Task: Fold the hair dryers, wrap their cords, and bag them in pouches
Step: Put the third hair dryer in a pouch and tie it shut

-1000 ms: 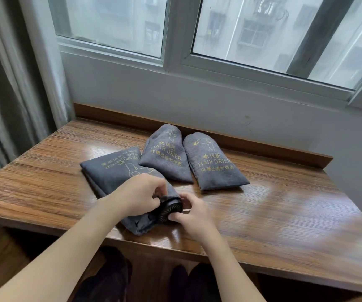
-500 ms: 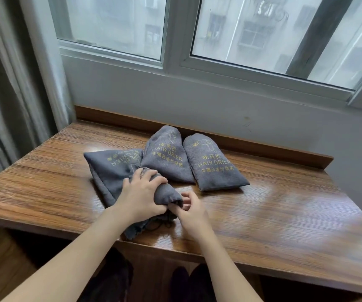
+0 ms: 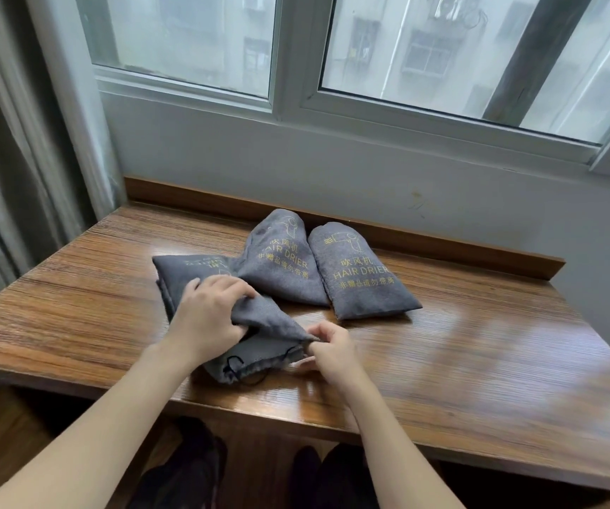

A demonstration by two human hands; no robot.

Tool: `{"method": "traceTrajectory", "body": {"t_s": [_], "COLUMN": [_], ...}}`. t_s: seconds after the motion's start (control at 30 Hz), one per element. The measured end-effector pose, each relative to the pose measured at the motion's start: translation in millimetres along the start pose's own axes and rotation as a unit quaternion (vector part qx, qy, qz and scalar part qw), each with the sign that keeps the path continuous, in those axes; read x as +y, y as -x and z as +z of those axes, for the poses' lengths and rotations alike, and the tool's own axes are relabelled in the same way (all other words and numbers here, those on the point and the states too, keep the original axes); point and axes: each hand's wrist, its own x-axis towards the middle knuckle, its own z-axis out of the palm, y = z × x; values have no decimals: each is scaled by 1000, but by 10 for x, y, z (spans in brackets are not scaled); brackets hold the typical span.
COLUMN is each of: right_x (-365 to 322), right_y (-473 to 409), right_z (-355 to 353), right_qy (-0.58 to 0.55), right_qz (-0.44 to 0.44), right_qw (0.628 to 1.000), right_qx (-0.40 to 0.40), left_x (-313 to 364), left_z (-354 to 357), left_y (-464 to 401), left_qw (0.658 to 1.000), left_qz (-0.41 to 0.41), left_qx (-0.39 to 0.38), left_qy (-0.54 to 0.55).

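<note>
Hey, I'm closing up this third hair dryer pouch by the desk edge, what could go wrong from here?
1. The pouch you hold lies close to the desk's front edge; a hard tug could drag it off.
2. Its drawstring lies looped loose at the mouth; it may snag or knot rather than cinch.
3. Your left hand grips the upper cloth while your right hand pinches the mouth's rim; pulling unevenly could bunch the opening and leave a gap.

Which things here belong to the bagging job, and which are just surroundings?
Job: left hand gripping the near pouch; right hand pinching its mouth; its drawstring; two filled pouches.
Surroundings: table, window, curtain.
</note>
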Motion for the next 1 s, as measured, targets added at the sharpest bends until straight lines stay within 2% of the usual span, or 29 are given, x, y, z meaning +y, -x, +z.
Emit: {"method": "traceTrajectory", "body": {"t_s": [0.1, 0.2, 0.3, 0.37, 0.53, 0.67, 0.73, 0.8, 0.87, 0.93, 1.0], "right_x": [-33, -59, -28, -42, -54, -12, -37, -52, -44, -56, -38], "right_y": [94, 147, 161, 165, 150, 127, 159, 236, 304, 331, 299], "right_z": [105, 184, 296, 311, 120, -143, -196, -124, 27, 203, 378], "right_qy": [31, 186, 312, 346, 247, 117, 96, 91, 109, 190, 304], "right_qz": [4, -16, -17, -17, 5, -3, -1, 21, 24, -15, -42], "right_qw": [999, 982, 948, 937, 969, 991, 993, 996, 992, 980, 952], "right_qx": [-4, 35, 58, 49, -2, 65, 66, -1, -57, -56, -6], "left_x": [52, 114, 133, 127, 41, 21, 2, -18, -33, -11, 0], "left_z": [-28, -35, -41, -67, -162, -143, -108, -88, -61, -73, -98], "left_y": [0, 45, 72, 64, -49, -84, -84, -66, -54, -51, -51], "left_qw": [996, 985, 977, 975, 980, 969, 979, 987, 984, 983, 984], "left_qz": [37, 51, 58, 50, -3, 20, 17, -16, -42, -39, -38], "left_qx": [-73, -161, -196, -204, -199, -243, -203, -127, -87, -92, -116], "left_qy": [-19, -40, -67, -73, -23, -41, 14, 98, 152, 152, 131]}}
